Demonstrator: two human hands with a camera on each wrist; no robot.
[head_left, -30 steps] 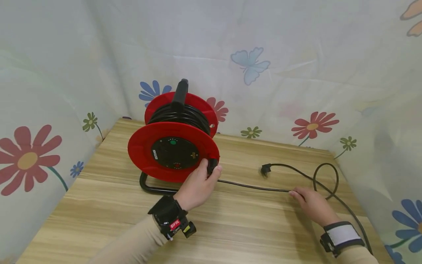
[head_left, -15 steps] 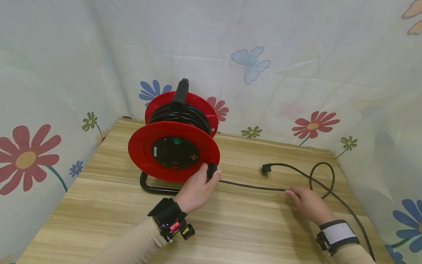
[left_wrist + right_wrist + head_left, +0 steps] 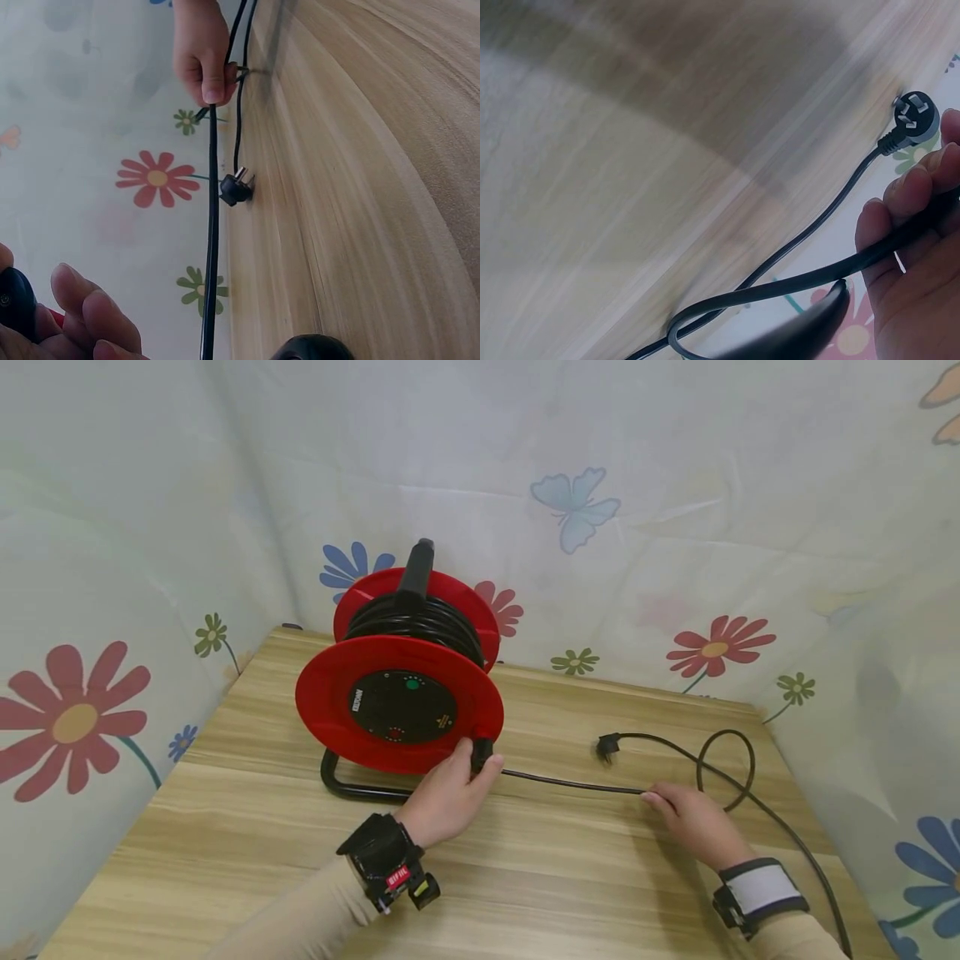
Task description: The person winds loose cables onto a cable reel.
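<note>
A red cable reel (image 3: 318,714) wound with black cable stands on the left of the table. My left hand (image 3: 450,793) grips the black crank knob (image 3: 483,750) at the lower right of its front disc; the left wrist view shows this knob (image 3: 15,300) by my fingers. From the reel, the black cable (image 3: 573,784) runs taut to my right hand (image 3: 697,822), which pinches it just above the table. Beyond that hand the cable makes a loose loop. Its plug (image 3: 608,746) lies behind on the table, prongs showing in the right wrist view beside the plug body (image 3: 916,120).
The reel's black carrying handle (image 3: 417,572) rises on top, and its tubular black stand (image 3: 367,792) rests on the wooden table (image 3: 510,893). A flower-patterned sheet (image 3: 480,435) hangs behind the table and along both sides.
The reel's front disc has turned slightly clockwise, with my left hand and the knob sinking a little. My right hand has moved left toward the reel, and the cable loop has shifted left too.
</note>
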